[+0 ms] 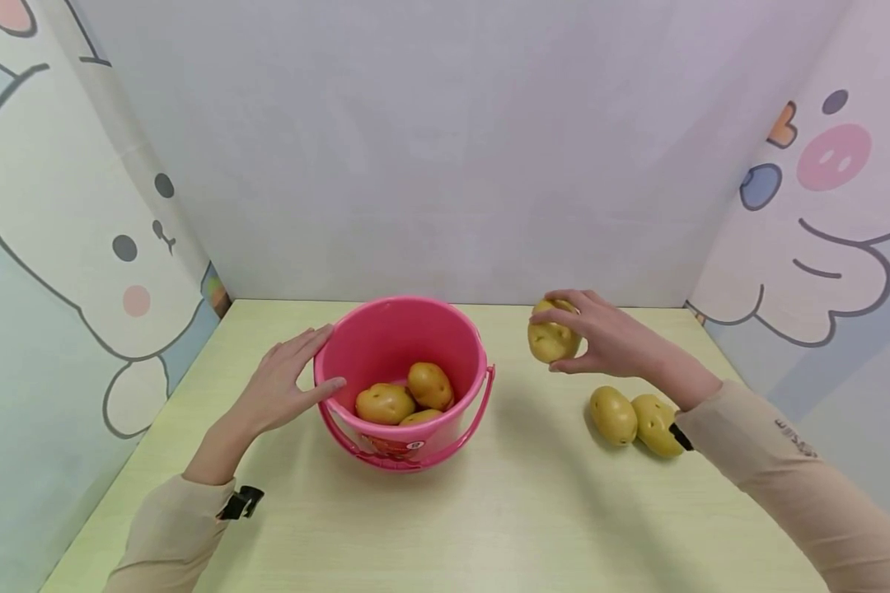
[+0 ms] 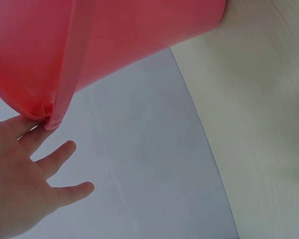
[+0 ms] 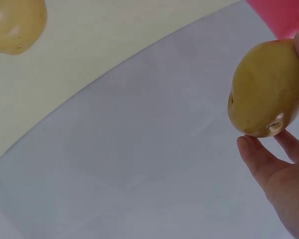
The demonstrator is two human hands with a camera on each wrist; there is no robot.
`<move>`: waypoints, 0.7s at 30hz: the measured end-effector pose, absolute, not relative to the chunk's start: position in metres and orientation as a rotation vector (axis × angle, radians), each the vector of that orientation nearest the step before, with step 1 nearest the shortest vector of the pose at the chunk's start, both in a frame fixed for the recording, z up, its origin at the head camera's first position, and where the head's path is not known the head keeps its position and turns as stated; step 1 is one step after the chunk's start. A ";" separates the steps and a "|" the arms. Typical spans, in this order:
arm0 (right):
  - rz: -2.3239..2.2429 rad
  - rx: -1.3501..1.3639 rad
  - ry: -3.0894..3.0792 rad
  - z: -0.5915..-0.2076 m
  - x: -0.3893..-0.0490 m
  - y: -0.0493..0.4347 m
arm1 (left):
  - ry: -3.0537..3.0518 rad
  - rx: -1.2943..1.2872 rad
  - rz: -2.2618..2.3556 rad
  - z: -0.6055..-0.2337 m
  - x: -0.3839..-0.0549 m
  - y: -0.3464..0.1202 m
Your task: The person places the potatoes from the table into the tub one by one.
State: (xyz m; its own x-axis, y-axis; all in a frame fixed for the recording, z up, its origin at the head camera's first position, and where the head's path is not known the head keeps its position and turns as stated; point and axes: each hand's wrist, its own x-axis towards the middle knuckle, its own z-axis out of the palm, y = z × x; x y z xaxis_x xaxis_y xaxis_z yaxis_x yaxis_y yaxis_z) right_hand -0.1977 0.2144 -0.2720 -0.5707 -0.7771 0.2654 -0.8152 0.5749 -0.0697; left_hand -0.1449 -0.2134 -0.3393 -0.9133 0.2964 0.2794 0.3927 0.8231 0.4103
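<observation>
A pink bucket (image 1: pixel 400 313) stands upright on the table, left of centre in the head view, with three potatoes (image 1: pixel 385 403) visible inside. My left hand (image 1: pixel 285 379) touches the bucket's left rim, its fingers fairly straight and the thumb over the edge; the left wrist view shows the fingertips against the bucket (image 2: pixel 124 35) near the handle joint. Right of the bucket, my right hand (image 1: pixel 601 338) grips a potato (image 1: pixel 549 333) between thumb and fingers, held up above the table. The right wrist view shows this potato (image 3: pixel 269 89) from close by.
Two more potatoes (image 1: pixel 613 416) lie side by side on the table, below the right forearm. The bucket's pink handle (image 1: pixel 482 412) hangs down on its front side. A pale back wall (image 1: pixel 445 165) and cartoon-printed side panels (image 1: pixel 81 247) enclose the pale wooden table (image 1: pixel 452 527).
</observation>
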 end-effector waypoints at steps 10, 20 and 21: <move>0.263 1.356 -2.577 -0.252 -0.200 0.202 | -2.808 -0.530 -0.709 -0.340 -0.145 -0.213; 0.222 1.370 -2.552 -0.232 -0.200 0.184 | -2.808 -0.527 -0.713 -0.339 -0.144 -0.212; 0.220 1.373 -2.550 -0.231 -0.199 0.182 | -2.808 -0.526 -0.713 -0.339 -0.145 -0.212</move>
State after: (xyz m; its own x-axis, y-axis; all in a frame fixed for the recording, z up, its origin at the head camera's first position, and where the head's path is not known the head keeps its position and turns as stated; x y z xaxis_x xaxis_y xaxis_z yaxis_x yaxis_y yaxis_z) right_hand -0.1995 0.1822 -0.2305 -0.5312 -0.8007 0.2770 -0.8363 0.5479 -0.0199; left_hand -0.1445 -0.2125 -0.3393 -0.9174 0.2901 0.2725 0.3849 0.8207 0.4223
